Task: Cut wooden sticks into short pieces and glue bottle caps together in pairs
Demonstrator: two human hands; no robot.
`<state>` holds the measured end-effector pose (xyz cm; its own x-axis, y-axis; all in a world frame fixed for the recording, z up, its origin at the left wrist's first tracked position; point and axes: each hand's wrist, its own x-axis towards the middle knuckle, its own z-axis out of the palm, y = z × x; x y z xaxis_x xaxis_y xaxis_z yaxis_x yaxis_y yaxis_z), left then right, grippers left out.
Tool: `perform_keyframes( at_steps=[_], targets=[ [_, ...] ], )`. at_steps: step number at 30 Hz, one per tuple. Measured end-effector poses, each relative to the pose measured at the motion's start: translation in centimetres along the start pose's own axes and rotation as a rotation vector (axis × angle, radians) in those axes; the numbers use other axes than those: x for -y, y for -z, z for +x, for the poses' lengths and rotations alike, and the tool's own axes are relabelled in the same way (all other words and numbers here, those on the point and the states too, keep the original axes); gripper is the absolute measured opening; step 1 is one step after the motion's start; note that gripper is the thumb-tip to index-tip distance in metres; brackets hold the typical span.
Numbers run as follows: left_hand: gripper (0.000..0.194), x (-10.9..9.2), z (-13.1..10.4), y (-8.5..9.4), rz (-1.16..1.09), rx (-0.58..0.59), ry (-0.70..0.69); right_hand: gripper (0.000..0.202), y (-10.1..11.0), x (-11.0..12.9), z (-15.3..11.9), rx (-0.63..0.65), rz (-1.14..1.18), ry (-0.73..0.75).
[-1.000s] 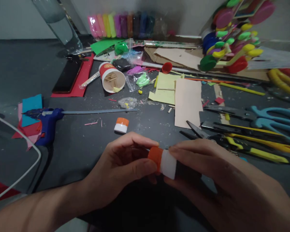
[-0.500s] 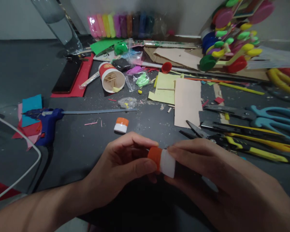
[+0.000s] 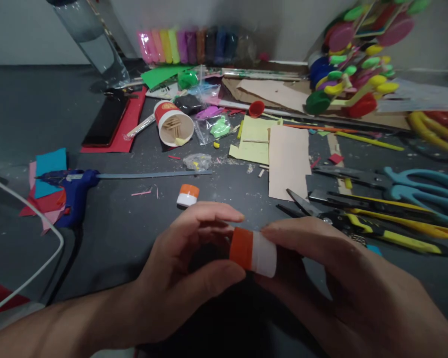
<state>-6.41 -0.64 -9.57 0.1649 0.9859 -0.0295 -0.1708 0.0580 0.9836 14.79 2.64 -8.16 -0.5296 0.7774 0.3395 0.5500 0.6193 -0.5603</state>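
A small jar (image 3: pixel 253 252) with an orange lid and white body lies on its side above the dark table's near part, lid toward the left. My right hand (image 3: pixel 332 268) holds its white body between thumb and fingers. Around the orange lid, my left hand (image 3: pixel 197 258) is curved with thumb and fingers apart, the thumb tip close to the lid's lower edge; whether it touches cannot be made out. A second orange-and-white jar (image 3: pixel 187 195) stands on the table just beyond my left hand.
Left lie a blue glue gun (image 3: pixel 74 194), its cable and a phone (image 3: pixel 106 119). Beyond are a paper cup of sticks (image 3: pixel 173 124), paper sheets and clay packs (image 3: pixel 186 45). Scissors (image 3: pixel 414 186) and cutters (image 3: pixel 399 238) lie right. A bottle (image 3: pixel 93 44) stands back left.
My left thumb and fingers have spread apart around the orange lid. The jar has shifted slightly right in my right hand, and the view has moved a little.
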Motion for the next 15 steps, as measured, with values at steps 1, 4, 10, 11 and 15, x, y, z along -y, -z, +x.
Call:
perform_keyframes(
  at_steps=[1,4,10,11,15],
  targets=[
    [0.034,-0.02,0.01,0.06,-0.011,-0.006,0.044,0.011,0.01,0.01,0.08,0.017,0.031,0.01],
    [0.026,-0.2,0.16,0.07,-0.07,0.013,0.192,0.009,-0.05,0.0,0.36,0.038,0.061,0.047],
    [0.023,-0.53,0.36,-0.29,-0.165,0.061,0.213,0.013,-0.3,0.12,0.23,0.017,0.007,0.039],
    [0.024,-0.5,0.34,-0.32,-0.16,0.05,0.202,0.014,-0.31,0.13,0.18,0.023,0.002,0.029],
    [0.026,-0.21,0.24,-0.34,-0.137,0.025,0.168,0.014,-0.26,0.05,0.14,0.027,0.005,0.049]
  ],
)
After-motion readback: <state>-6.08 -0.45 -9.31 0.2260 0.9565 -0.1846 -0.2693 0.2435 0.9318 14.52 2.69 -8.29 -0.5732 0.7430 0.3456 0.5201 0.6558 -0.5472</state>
